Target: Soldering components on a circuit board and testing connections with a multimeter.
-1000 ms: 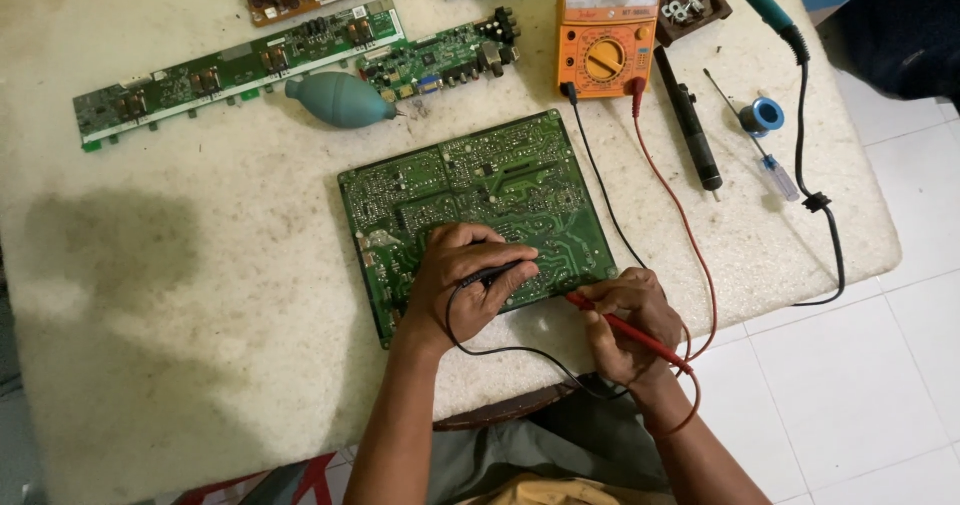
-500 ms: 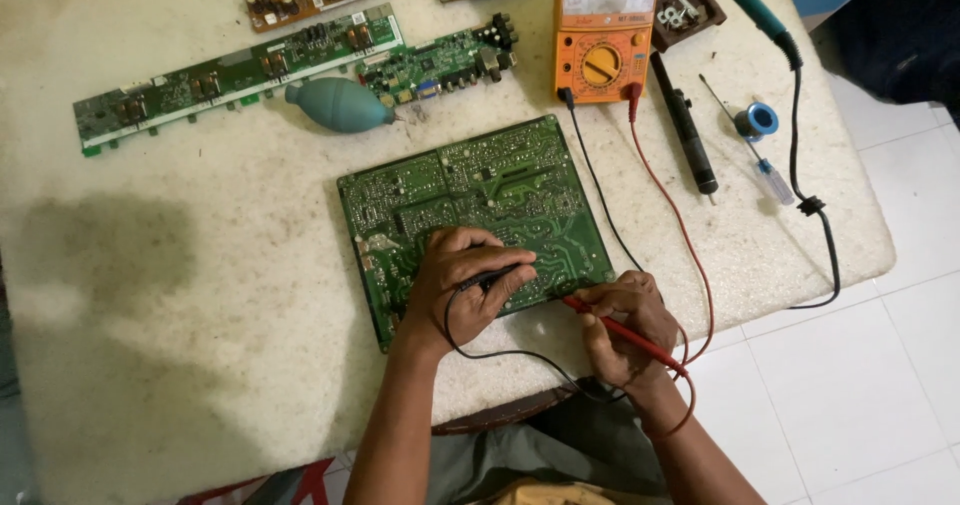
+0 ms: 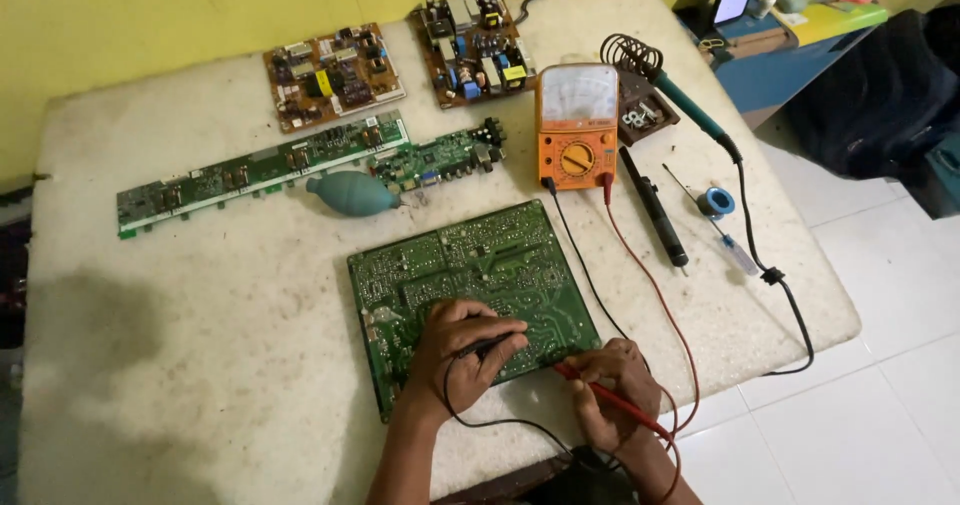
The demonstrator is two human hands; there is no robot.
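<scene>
A large green circuit board (image 3: 470, 275) lies on the white table (image 3: 200, 365) in front of me. My left hand (image 3: 455, 350) rests on the board's near edge, fingers closed on a black test probe (image 3: 490, 346). My right hand (image 3: 612, 390) sits just off the board's near right corner and grips a red test probe (image 3: 600, 393) whose tip touches the board edge. Black and red leads run up to an orange analog multimeter (image 3: 577, 125) behind the board.
Two brown circuit boards (image 3: 335, 75) lie at the back, with a long green strip board (image 3: 260, 170), a small green board (image 3: 440, 160) and a teal rubber blower (image 3: 350, 193). A soldering iron on its stand (image 3: 680, 100), a black tool (image 3: 655, 210), solder reel (image 3: 715, 203) lie right.
The view has tilted up, so the boards and table sit lower in frame and the back wall shows. Both hands stay on the probes at the board's near edge.
</scene>
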